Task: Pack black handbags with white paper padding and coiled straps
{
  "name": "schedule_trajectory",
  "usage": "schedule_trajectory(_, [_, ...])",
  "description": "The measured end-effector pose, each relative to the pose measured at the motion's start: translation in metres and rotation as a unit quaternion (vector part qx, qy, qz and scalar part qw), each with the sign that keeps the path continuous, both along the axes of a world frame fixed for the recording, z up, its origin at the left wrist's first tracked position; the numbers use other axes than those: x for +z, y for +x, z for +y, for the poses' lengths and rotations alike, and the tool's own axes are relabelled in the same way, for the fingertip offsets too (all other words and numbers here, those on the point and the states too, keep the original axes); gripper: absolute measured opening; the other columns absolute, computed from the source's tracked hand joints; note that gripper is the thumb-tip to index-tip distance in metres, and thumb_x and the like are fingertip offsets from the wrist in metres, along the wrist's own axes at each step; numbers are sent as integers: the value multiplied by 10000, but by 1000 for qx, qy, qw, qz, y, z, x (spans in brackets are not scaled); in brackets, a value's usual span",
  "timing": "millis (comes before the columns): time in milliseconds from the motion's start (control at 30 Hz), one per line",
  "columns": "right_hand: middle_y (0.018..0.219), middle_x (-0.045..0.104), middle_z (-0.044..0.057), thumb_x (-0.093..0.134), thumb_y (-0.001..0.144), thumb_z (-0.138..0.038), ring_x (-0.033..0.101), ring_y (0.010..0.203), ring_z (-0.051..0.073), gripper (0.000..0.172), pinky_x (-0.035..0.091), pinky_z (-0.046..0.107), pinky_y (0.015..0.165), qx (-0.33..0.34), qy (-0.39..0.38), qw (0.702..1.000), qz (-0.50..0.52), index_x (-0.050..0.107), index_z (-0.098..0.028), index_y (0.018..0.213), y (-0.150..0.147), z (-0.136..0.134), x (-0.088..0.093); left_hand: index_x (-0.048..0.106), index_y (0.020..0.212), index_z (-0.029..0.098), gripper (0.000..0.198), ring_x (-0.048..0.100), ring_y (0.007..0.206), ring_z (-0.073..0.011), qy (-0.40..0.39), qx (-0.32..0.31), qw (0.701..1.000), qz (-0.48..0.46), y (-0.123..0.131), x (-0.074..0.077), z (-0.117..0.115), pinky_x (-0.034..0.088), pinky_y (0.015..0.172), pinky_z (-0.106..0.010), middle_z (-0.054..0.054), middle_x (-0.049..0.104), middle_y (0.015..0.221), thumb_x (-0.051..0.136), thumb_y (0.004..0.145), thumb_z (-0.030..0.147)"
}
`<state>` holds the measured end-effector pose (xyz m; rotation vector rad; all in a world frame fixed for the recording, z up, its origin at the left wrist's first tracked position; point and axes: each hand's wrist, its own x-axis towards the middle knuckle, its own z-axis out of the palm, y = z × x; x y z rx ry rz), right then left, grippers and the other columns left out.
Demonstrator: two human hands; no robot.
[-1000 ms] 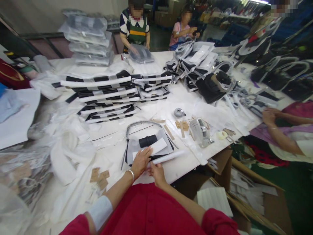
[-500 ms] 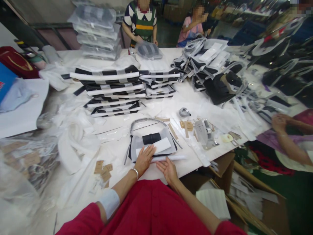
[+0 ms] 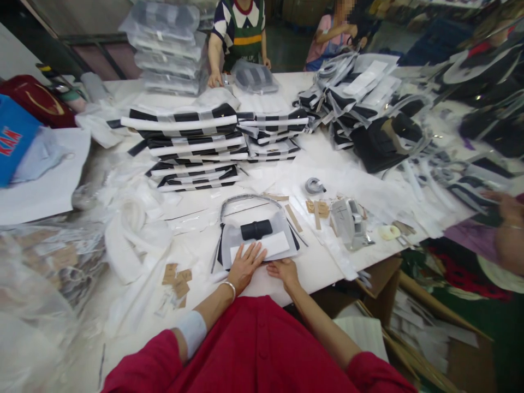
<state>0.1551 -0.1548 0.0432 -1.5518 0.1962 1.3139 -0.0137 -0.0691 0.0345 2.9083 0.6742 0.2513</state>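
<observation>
A flat grey bag (image 3: 284,225) with an arched handle (image 3: 245,197) lies on the white table (image 3: 315,268) in front of me. On it rest a black roll (image 3: 256,229) and a white paper slip (image 3: 275,245). My left hand (image 3: 245,264) lies flat on the bag's near edge, fingers spread and open. Just right of it, my right hand (image 3: 285,271) has its fingers curled in at the same near edge; what they hold is hidden.
Stacks of black-and-white striped packs (image 3: 192,142) stand behind the bag, and a heap of dark bags (image 3: 360,109) at the back right. A tape dispenser (image 3: 347,221), tape roll (image 3: 388,232) and card tags (image 3: 178,275) lie nearby. Other people work at the far and right edges.
The white strip along the bag's near edge is out of sight now. My right hand went from open beside it to curled at the edge. My left hand stayed flat on the bag.
</observation>
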Motion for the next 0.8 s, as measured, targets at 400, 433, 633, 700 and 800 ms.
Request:
schedule_trajectory(400, [882, 723, -6, 792, 600, -311, 676, 905, 194, 320, 544, 317, 839, -127, 116, 985, -17, 622, -241, 861, -31, 5, 1, 231, 1528, 261, 692, 289, 1441, -223, 4, 18, 1000, -24, -3, 4, 5, 257, 1152, -470, -54, 339, 1557, 296, 891, -1])
schedule_trajectory(433, [875, 721, -8, 792, 600, -307, 675, 900, 191, 321, 541, 317, 843, -131, 130, 983, -8, 616, -241, 861, -31, 9, 2, 243, 1524, 268, 683, 297, 1438, -224, 2, 20, 1000, -24, -4, 6, 7, 273, 1144, -464, -47, 347, 1553, 294, 898, 1])
schedule_trajectory(633, [847, 709, -2, 815, 591, -278, 666, 896, 195, 304, 539, 322, 834, -113, 181, 976, 31, 605, -237, 807, -27, 28, 12, 306, 1504, 267, 582, 377, 1396, -225, -19, 39, 998, -40, -8, 12, 16, 346, 1098, -431, -48, 415, 1514, 330, 955, 75])
schedule_trajectory(700, [876, 705, -5, 831, 599, -287, 662, 908, 192, 321, 539, 325, 837, -112, 194, 974, 42, 602, -239, 818, -29, 32, 15, 309, 1501, 273, 586, 380, 1395, -220, -26, 45, 998, -46, -9, 13, 17, 353, 1095, -427, -43, 421, 1510, 335, 952, 70])
schedule_trajectory(800, [860, 698, -27, 839, 621, -327, 663, 881, 183, 346, 543, 340, 816, -118, 205, 970, 64, 568, -245, 819, -34, 35, 20, 316, 1497, 286, 622, 370, 1401, -228, -26, 60, 997, -45, -8, 16, 17, 347, 1096, -447, -25, 417, 1513, 321, 931, 30])
